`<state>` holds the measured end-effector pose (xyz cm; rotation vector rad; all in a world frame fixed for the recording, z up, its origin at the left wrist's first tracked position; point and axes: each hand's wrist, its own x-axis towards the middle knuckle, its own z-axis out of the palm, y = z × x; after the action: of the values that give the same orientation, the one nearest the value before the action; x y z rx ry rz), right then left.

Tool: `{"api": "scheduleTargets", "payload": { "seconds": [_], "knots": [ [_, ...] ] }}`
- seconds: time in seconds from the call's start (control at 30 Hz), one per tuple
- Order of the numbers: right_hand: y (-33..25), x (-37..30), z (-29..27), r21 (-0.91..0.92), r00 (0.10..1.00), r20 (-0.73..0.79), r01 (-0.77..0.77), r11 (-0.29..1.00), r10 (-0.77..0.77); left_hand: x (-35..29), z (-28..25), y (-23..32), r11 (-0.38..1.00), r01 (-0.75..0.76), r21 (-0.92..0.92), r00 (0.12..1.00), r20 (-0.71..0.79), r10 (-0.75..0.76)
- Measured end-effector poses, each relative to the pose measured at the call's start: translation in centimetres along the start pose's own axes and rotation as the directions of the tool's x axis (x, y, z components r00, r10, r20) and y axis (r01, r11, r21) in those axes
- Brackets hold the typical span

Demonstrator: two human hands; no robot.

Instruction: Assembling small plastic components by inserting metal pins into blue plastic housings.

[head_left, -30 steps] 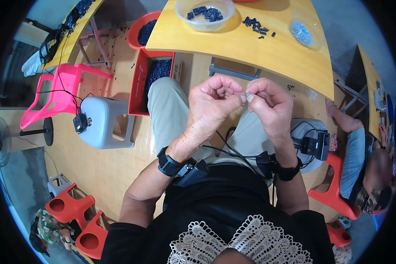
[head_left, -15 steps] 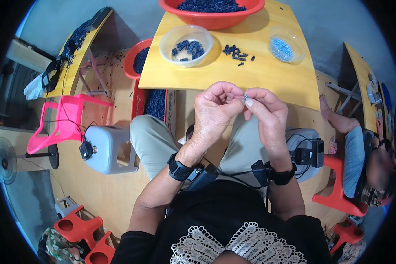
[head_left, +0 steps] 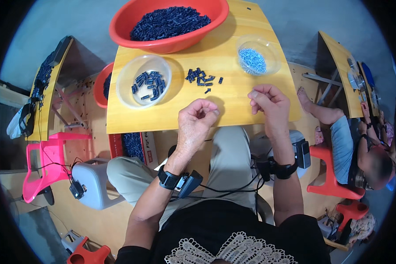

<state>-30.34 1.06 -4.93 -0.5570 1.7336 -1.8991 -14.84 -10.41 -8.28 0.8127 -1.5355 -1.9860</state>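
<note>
My left hand hovers at the near edge of the yellow table, thumb and fingertips pressed together; anything between them is too small to make out. Apart from it, my right hand is also curled in a pinch, below the clear bowl of small shiny blue pieces. What it may hold is hidden. Beyond my left hand lies a small pile of short dark tubular pieces, with a few strays beside it. More such pieces sit in a clear plastic bowl to the left.
A big red basin heaped with dark pieces stands at the table's far left. Below the left edge are another red tub and a box of dark pieces. Grey stools flank my legs; a person sits at the right.
My hands have parted from each other, the right one going further right. The view has shifted, so the table and its bowls appear lower and further left.
</note>
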Motion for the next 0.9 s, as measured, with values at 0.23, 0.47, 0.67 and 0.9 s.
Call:
{"api": "scheduleTargets", "payload": {
  "seconds": [0.23,0.47,0.67,0.9],
  "knots": [
    [-3.7,4.1,-1.3,-0.119,0.992,-0.050,0.109,0.987,-0.115,1.6,0.0,-0.6,0.996,-0.057,0.064,0.998,-0.028,0.059],
    [-3.7,9.1,-3.1,-0.351,0.992,-0.059,0.082,0.933,-0.110,1.8,-0.6,-1.0,0.999,0.019,0.048,0.999,0.040,-0.021],
    [-3.0,12.0,-3.3,-0.537,0.970,-0.110,0.128,0.834,-0.219,1.7,-0.9,-1.0,0.997,0.005,0.079,0.999,0.048,-0.009],
    [-3.9,12.8,-3.9,-0.667,0.964,-0.025,0.181,0.722,-0.265,1.5,-0.6,-1.0,0.997,0.015,0.070,0.999,0.038,-0.018]
  ]
}}
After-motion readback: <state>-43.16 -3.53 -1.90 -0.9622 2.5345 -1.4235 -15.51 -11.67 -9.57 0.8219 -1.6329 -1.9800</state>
